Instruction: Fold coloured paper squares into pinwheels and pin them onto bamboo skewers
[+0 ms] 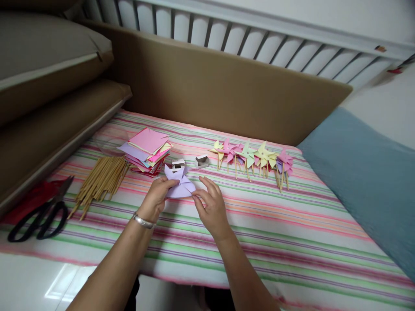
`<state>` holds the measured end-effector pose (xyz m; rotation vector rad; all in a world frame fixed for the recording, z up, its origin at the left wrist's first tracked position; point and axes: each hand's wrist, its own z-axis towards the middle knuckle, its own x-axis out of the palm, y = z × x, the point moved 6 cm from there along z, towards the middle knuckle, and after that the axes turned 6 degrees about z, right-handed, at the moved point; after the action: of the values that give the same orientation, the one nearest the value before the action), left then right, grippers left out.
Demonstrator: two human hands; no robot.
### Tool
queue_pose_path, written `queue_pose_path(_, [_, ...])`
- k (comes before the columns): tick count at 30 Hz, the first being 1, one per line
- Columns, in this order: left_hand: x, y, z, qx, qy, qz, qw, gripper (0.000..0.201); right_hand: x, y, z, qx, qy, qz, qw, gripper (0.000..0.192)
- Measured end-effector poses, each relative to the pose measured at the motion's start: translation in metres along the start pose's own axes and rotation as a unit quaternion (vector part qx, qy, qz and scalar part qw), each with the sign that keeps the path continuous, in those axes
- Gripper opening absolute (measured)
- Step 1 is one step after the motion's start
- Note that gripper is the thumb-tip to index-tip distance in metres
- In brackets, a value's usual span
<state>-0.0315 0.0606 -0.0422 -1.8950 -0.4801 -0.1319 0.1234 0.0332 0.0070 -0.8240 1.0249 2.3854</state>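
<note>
Above the striped cloth [275, 220], the left hand [158, 194] pinches the folded lilac paper [179, 186]; the right hand [211, 207], fingertips nearly meeting, is at its corner, hold unclear; probably light, easily creased, it's best held near the middle.

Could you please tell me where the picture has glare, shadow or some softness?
Head view: bright glare on the floor at lower left; head view: soft shadow on the striped cloth near the left hand; head view: the cushions at upper left look dim, and fine folds of the lavender paper look slightly soft.
</note>
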Motion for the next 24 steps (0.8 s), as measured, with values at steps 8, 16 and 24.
queue_pose_path(8, [0.002, 0.007, 0.001, 0.023, -0.015, 0.070, 0.997, 0.022, -0.003, -0.003, 0.001, 0.027, -0.013, 0.058, 0.998, 0.014])
queue_pose_path(16, [0.024, 0.016, -0.008, 0.002, 0.097, 0.086, 0.992, 0.023, -0.005, -0.009, 0.004, 0.069, -0.036, 0.030, 0.997, 0.010])
queue_pose_path(24, [0.027, 0.020, -0.008, -0.006, 0.115, 0.085, 0.990, 0.020, -0.003, -0.009, 0.003, 0.066, -0.025, 0.011, 0.997, 0.012])
